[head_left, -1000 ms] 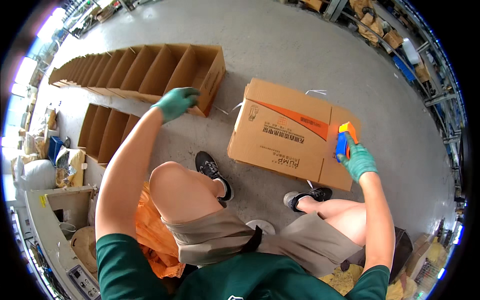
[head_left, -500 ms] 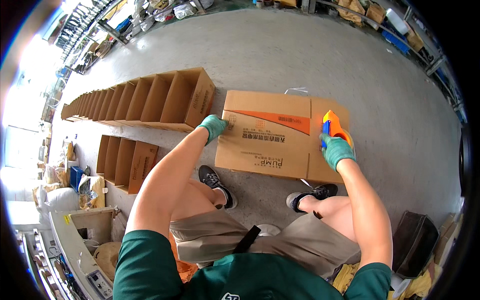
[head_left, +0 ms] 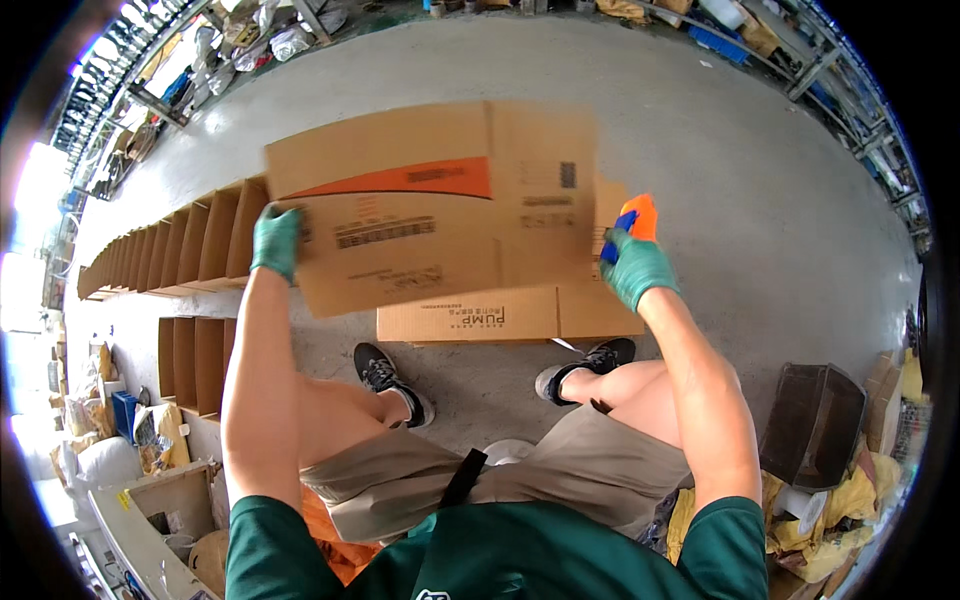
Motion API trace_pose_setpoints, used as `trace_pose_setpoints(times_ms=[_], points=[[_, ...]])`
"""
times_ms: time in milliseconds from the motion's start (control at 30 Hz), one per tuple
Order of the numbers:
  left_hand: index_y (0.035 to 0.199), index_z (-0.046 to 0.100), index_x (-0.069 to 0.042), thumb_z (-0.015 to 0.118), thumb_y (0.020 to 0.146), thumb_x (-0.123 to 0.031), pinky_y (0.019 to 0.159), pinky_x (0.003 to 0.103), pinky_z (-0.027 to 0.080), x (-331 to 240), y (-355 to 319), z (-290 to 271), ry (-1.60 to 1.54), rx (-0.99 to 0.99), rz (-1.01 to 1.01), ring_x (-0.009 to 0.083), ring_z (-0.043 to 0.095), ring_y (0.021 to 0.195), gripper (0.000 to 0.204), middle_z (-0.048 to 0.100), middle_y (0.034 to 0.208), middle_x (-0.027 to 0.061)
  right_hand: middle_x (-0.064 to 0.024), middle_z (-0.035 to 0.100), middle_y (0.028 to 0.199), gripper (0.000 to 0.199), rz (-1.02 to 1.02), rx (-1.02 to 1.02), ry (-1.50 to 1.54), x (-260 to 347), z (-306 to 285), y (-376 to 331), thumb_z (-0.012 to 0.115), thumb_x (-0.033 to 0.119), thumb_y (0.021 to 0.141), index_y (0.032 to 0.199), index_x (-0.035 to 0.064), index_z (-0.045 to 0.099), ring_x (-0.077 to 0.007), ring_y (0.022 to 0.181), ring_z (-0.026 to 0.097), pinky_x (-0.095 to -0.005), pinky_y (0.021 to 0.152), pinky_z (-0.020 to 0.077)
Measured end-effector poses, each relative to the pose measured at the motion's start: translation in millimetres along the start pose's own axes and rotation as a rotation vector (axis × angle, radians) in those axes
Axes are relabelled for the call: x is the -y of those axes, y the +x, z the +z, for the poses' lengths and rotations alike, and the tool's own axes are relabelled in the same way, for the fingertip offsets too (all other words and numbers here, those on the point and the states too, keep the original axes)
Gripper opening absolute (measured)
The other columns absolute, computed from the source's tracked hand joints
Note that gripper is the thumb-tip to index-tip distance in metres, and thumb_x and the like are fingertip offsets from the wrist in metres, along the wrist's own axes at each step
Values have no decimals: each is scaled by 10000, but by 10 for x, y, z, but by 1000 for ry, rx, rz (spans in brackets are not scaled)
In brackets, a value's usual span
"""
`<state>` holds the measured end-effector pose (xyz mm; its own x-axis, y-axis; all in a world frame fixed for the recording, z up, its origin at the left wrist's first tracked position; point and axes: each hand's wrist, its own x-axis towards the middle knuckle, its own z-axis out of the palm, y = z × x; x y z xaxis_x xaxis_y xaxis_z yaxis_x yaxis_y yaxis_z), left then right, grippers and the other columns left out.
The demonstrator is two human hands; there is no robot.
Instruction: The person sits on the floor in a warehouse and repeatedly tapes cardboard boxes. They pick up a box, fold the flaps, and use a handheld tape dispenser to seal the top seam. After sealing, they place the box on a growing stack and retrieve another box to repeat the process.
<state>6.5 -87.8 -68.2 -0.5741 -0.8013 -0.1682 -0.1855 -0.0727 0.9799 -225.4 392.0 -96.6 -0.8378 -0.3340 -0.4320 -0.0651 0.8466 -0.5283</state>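
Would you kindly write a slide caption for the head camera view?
Gloved left hand holds a flattened carton above more cardboard; the right hand grips an orange-and-blue tape dispenser.

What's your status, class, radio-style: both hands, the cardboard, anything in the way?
Left hand gripping flat carton by its left end. Right hand holding orange-and-blue tape dispenser. Carton raised, partly hiding cardboard on the floor.
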Motion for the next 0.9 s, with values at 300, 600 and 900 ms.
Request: trace_pose_setpoints(times_ms=[300, 600, 900], points=[[1141, 650, -18, 556, 877, 62, 853, 321, 573, 116, 25, -349, -103, 52, 62, 179, 668, 902, 292, 690, 1051, 68, -139, 649, 1229, 345, -252, -28, -545, 685, -174, -560, 695, 296, 891, 1204, 156, 657, -314, 1125, 634, -443, 947, 512], [1178, 634, -12, 596, 841, 45, 854, 311, 537, 47, -85, -308, -69, 163, 108, 169, 649, 930, 344, 683, 1062, 43, -89, 423, 1528, 612, -839, -868, -496, 1273, -476, -379, 721, 208, 840, 1423, 198, 536, -430, 1450, 310, -667, 1150, 281], [1280, 584, -11, 623, 849, -4, 915, 315, 534, 112, -202, -456, 54, 193, 15, 174, 637, 997, 433, 651, 1172, 71, -89, 490, 1503, 377, -1165, -764, -156, 1129, -440, -457, 673, -44, 754, 1074, 154, 637, -474, 1466, 309, -680, 1177, 198]])
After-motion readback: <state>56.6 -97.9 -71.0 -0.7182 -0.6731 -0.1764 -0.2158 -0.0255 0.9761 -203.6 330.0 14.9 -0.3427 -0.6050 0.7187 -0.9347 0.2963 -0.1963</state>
